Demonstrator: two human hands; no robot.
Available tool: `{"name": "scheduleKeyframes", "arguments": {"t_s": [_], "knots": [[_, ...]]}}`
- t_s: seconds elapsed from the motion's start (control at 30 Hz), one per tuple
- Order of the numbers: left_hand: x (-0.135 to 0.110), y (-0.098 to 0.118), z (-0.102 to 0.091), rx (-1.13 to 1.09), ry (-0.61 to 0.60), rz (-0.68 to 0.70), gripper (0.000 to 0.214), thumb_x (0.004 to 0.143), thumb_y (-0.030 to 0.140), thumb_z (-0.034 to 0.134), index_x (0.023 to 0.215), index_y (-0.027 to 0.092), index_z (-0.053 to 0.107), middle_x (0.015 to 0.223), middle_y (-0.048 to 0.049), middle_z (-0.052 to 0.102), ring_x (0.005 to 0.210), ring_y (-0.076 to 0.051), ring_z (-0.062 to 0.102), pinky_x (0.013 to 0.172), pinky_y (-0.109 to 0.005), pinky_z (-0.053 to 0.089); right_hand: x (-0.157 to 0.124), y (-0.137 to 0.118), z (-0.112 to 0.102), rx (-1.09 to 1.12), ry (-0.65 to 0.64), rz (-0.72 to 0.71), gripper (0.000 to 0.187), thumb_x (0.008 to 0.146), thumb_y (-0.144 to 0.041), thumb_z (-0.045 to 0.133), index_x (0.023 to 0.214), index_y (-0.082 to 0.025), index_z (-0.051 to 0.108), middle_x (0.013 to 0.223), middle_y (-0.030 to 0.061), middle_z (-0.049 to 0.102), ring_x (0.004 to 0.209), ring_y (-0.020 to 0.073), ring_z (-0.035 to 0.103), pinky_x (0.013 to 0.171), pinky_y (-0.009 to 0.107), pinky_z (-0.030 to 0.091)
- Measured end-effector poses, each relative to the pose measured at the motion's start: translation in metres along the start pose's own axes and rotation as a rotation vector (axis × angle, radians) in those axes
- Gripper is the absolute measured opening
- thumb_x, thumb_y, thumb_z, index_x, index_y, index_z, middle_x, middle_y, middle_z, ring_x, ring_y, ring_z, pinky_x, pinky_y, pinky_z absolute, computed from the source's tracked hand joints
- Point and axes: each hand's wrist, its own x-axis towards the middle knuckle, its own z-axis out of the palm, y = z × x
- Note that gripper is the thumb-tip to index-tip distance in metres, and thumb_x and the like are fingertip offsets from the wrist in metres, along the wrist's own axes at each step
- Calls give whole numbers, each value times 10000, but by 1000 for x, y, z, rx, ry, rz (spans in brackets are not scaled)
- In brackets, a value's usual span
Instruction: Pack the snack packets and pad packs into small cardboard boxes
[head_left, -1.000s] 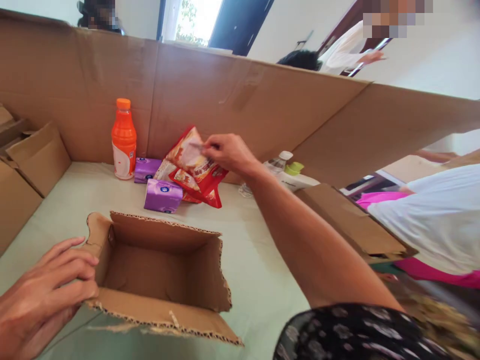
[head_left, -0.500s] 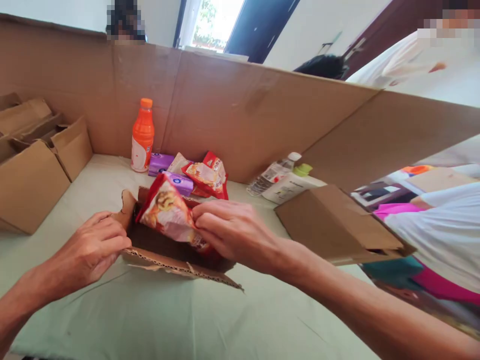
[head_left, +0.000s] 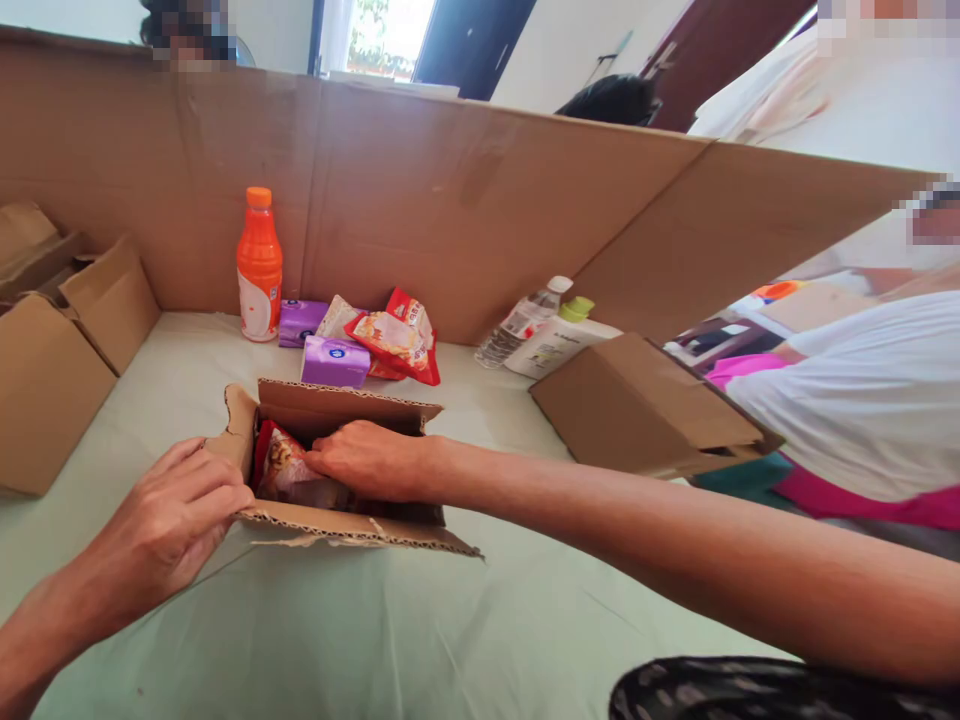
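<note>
An open cardboard box (head_left: 349, 402) stands in front of me on the pale green cloth. My left hand (head_left: 187, 500) grips its left front corner, fingers closed over the edge. My right hand (head_left: 371, 460) reaches down inside the box, its fingers closed on a red and white snack bag (head_left: 289, 470). The bag lies at the box's left side, partly hidden by the hand and the front wall. Just behind the box are two purple tissue packs (head_left: 336, 362) and more red snack bags (head_left: 394, 340).
An orange drink bottle (head_left: 259, 270) stands upright at the back. To the right, a clear water bottle (head_left: 521, 325) and a white bottle with a green cap (head_left: 562, 340) lean by a cardboard box (head_left: 637, 405). More boxes (head_left: 56, 380) stand left. A cardboard wall (head_left: 450, 200) runs behind; people are beyond it.
My right hand has lowered the snack bag from above the rim into the box. My left hand keeps its hold on the corner. The view has shifted a little to the right.
</note>
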Motion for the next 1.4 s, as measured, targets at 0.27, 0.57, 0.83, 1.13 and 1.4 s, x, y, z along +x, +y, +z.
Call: {"name": "scheduleKeyframes", "arguments": {"t_s": [0.27,0.57,0.83,1.13,1.4], "knots": [[-7,4,5,80,172,-37,270,881,13,590,1034,227,650,1403,-97,552,1362,-289,488,1135,-493,415,-73,2,-23,43,309,147,146,992,-232,582,903,-169,678,913,68,736,832,198,673,728,316,453],[-25,10,34,-110,213,-263,295,972,253,604,1263,229,565,1474,-115,562,1332,-221,590,1090,-348,528,-136,-1,63,251,677,253,237,1011,-212,510,1164,-178,688,1176,110,750,1080,243,684,918,396,549],[-13,9,46,45,288,-345,597,1013,368,552,1553,249,329,1185,-55,758,1068,-198,748,980,-333,605,-121,9,65,311,946,278,262,1016,-170,479,1145,-214,703,1151,90,754,1066,219,700,922,392,577],[-5,9,47,28,314,-366,611,973,289,611,1535,263,374,1327,-107,630,1118,-230,683,1014,-415,587,-111,6,67,268,918,241,739,1012,-588,464,1618,-241,223,1421,176,602,1256,323,595,1039,552,491],[-3,11,57,-118,442,-478,698,928,238,651,1546,295,331,1465,-147,434,1052,-203,658,967,-439,591,-108,10,63,318,936,397,555,1041,-462,457,1536,-216,411,1478,163,571,1328,301,558,1052,496,487]]}}
